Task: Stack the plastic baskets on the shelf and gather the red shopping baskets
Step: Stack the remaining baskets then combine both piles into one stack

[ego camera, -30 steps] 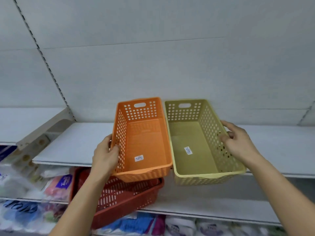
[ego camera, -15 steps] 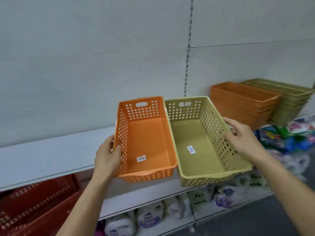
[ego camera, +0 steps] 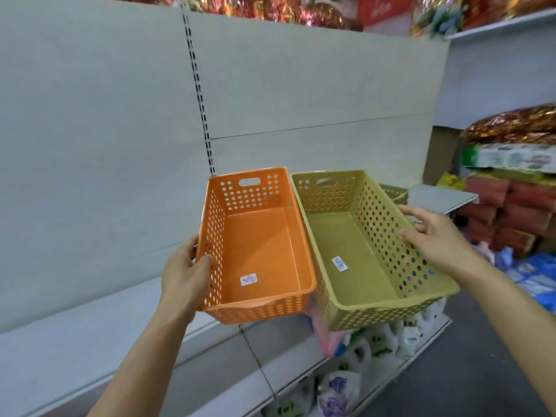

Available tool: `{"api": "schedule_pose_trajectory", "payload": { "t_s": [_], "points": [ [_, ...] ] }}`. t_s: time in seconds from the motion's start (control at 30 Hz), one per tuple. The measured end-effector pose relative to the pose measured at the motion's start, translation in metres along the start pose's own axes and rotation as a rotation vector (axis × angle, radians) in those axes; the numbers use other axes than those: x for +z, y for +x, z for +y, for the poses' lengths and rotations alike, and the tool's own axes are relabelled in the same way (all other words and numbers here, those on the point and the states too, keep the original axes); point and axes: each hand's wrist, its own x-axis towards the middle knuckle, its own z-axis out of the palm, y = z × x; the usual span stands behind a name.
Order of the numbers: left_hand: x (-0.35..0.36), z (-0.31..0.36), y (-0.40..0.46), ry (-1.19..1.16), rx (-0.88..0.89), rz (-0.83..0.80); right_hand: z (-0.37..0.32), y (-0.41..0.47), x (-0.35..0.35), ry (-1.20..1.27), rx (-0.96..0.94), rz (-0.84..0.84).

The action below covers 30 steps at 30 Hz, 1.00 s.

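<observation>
I hold two perforated plastic baskets side by side in the air in front of the white shelf [ego camera: 75,341]. My left hand [ego camera: 183,275] grips the left wall of the orange basket [ego camera: 261,251]. My right hand [ego camera: 433,236] grips the right wall of the olive-green basket [ego camera: 361,260]. Each basket has a white price sticker on its floor and is otherwise empty. Behind the olive-green basket, the corner of a stack of olive-green baskets [ego camera: 394,192] shows on the shelf. No red shopping basket is in view.
A slotted upright [ego camera: 200,94] splits the white back panel. Bagged goods [ego camera: 355,377] fill the lower shelf. At the right, stacked packages [ego camera: 511,212] sit on shelves and blue packs [ego camera: 535,272] lie low. Grey floor [ego camera: 469,371] lies at bottom right.
My view has swung further right along the shelf with both baskets still held. The red baskets at the lower left and most of the far basket stacks have passed out of sight.
</observation>
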Motion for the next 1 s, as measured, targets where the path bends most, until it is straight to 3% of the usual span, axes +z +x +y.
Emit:
{"api": "schedule_pose_trajectory", "payload": {
  "t_s": [0.2,0.6,1.0],
  "points": [
    [0.084,0.051,0.038,-0.101,0.013,-0.026,0.009,0.085,-0.056,-0.038,-0.075,0.04],
    [0.213,0.122,0.099,-0.167,-0.051,0.096,0.031,0.238,-0.14,-0.077,-0.171,0.012],
    [0.298,0.099,0.116,0.024,-0.149,0.361,0.079,0.381,-0.16,0.077,-0.248,-0.153]
  ]
}}
